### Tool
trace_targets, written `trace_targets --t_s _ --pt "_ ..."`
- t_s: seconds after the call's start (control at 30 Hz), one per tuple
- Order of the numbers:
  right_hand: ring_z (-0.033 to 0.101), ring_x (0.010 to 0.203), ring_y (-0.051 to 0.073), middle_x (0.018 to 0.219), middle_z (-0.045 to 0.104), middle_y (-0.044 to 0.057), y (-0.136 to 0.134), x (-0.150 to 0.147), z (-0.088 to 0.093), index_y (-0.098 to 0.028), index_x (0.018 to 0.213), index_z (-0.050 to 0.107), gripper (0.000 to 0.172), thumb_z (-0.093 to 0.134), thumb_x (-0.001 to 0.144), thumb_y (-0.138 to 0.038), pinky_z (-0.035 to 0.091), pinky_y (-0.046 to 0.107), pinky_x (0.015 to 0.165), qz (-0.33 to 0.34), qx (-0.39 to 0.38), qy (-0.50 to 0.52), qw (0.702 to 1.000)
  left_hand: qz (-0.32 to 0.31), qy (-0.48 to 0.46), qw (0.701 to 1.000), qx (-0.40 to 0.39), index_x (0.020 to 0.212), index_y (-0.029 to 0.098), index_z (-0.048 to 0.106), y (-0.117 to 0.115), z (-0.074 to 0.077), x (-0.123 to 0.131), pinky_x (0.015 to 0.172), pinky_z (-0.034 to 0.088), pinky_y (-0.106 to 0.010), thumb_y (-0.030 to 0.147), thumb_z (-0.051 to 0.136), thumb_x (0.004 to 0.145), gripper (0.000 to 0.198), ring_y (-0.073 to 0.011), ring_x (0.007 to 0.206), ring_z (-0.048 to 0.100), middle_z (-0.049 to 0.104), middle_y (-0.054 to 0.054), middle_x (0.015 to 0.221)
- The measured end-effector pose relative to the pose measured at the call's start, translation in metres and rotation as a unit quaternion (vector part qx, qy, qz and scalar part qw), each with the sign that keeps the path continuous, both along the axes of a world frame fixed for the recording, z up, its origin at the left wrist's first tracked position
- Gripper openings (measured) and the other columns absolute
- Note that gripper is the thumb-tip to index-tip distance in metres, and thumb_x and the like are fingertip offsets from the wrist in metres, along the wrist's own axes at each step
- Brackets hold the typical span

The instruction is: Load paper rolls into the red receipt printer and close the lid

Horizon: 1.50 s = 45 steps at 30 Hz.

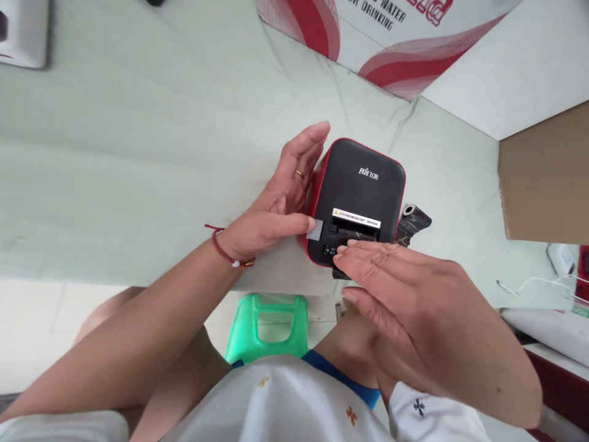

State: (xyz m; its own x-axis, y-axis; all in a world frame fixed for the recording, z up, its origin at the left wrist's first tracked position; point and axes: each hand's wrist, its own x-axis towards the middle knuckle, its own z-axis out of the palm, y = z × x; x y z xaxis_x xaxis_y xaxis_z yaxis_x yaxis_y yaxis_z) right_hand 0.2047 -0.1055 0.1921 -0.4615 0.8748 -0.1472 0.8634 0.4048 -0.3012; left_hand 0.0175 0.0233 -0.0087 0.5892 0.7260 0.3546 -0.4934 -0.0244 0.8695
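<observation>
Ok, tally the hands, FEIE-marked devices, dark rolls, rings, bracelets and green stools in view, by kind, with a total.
Hands: 2, left hand and right hand
FEIE-marked device: 1
Dark roll: 1
Ring: 1
Bracelet: 1
Green stool: 1
Total: 7

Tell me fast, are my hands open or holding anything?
Left hand: open, resting against the boxy red and black device.
Right hand: over the device's near end; can't tell if it's gripping anything.

- The head view is taken from above the white shirt (280, 408), pointed forward and steeply down.
- The black-and-red Feie printer (359, 193) is seen nearly from overhead, at close range.
</observation>
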Motion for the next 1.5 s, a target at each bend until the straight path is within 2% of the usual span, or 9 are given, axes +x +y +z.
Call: trace_targets --t_s 0.1,0.3,0.53,0.7,1.0,1.13,1.3,1.4,1.5 --pt "0.088 0.127 0.028 0.140 0.090 0.008 0.001 0.000 0.000 -0.014 0.135 0.085 0.039 0.051 0.117 -0.009 0.078 0.043 0.098 0.004 0.001 -0.002 1.000 0.026 0.001 1.000 0.011 0.176 0.061 0.045 -0.006 -0.005 -0.002 0.156 0.010 -0.073 0.046 0.097 0.086 0.106 -0.0420 0.192 0.007 0.030 0.012 0.198" --pt "0.090 0.105 0.028 0.122 0.094 0.006 0.015 0.001 -0.005 -0.024 0.126 0.087 0.033 0.056 0.119 -0.016 0.073 0.040 0.076 -0.037 -0.015 0.016 0.999 0.048 0.035 0.998 -0.019 0.175 0.057 0.045 -0.014 -0.012 -0.004 0.157 0.011 -0.068 0.055 0.096 0.086 0.102 -0.0403 0.193 0.002 0.029 0.010 0.199" --pt "0.089 0.097 0.029 0.117 0.094 0.006 0.033 0.004 -0.018 -0.025 0.131 0.087 0.033 0.056 0.120 -0.025 0.070 0.043 0.082 -0.059 -0.009 0.020 0.998 0.045 0.046 0.998 0.002 0.177 0.050 0.046 -0.014 -0.018 -0.002 0.156 0.000 -0.069 0.053 0.098 0.086 0.105 -0.0413 0.192 -0.010 0.025 0.005 0.201" --pt "0.088 0.112 0.039 0.135 0.090 0.013 0.061 0.012 -0.043 -0.022 0.143 0.084 0.038 0.060 0.114 -0.023 0.070 0.057 0.098 -0.210 0.006 -0.072 0.975 0.007 0.044 0.999 -0.030 0.175 0.047 0.049 -0.020 -0.019 -0.002 0.156 0.013 -0.068 0.055 0.093 0.094 0.093 -0.0408 0.193 0.004 0.022 0.000 0.203" --pt "0.083 0.089 0.034 0.120 0.090 0.011 0.081 0.013 -0.068 -0.029 0.122 0.087 0.030 0.069 0.099 -0.024 0.057 0.042 0.068 -0.171 0.005 -0.227 0.959 0.004 0.050 0.998 -0.040 0.170 0.044 0.054 -0.021 -0.018 -0.003 0.156 0.022 -0.065 0.054 0.093 0.096 0.084 -0.0411 0.191 0.015 0.027 -0.002 0.201" --pt "0.081 0.081 0.033 0.106 0.089 0.010 0.074 0.014 -0.058 -0.027 0.125 0.082 0.031 0.066 0.099 -0.023 0.055 0.042 0.065 -0.164 0.000 -0.177 0.970 0.008 0.045 0.998 -0.042 0.168 0.045 0.056 -0.021 -0.017 -0.003 0.156 0.023 -0.065 0.053 0.094 0.094 0.084 -0.0419 0.191 0.017 0.030 -0.001 0.200" --pt "0.068 0.057 0.023 0.080 0.078 0.001 0.032 0.042 -0.013 -0.030 0.132 0.076 0.028 0.073 0.107 -0.040 0.058 0.040 0.061 -0.199 0.000 0.019 0.980 0.000 0.044 0.998 -0.054 0.167 0.045 0.058 -0.021 -0.015 -0.004 0.155 0.023 -0.067 0.050 0.095 0.093 0.082 -0.0422 0.190 0.019 0.029 -0.001 0.201" --pt "0.081 0.077 0.029 0.111 0.089 0.008 0.008 0.080 0.000 -0.042 0.130 0.081 0.031 0.087 0.100 -0.043 0.062 0.044 0.064 -0.276 0.071 0.114 0.952 -0.003 0.038 0.997 -0.062 0.165 0.045 0.059 -0.020 -0.016 -0.004 0.155 0.024 -0.067 0.049 0.096 0.092 0.082 -0.0427 0.190 0.019 0.031 -0.001 0.200" --pt "0.082 0.079 0.032 0.108 0.090 0.012 0.008 0.115 -0.011 -0.043 0.120 0.084 0.024 0.090 0.097 -0.038 0.059 0.046 0.061 -0.398 0.112 0.121 0.902 -0.004 0.030 0.997 -0.067 0.163 0.045 0.060 -0.020 -0.015 -0.004 0.154 0.028 -0.066 0.049 0.097 0.090 0.082 -0.0424 0.188 0.024 0.031 0.001 0.199"
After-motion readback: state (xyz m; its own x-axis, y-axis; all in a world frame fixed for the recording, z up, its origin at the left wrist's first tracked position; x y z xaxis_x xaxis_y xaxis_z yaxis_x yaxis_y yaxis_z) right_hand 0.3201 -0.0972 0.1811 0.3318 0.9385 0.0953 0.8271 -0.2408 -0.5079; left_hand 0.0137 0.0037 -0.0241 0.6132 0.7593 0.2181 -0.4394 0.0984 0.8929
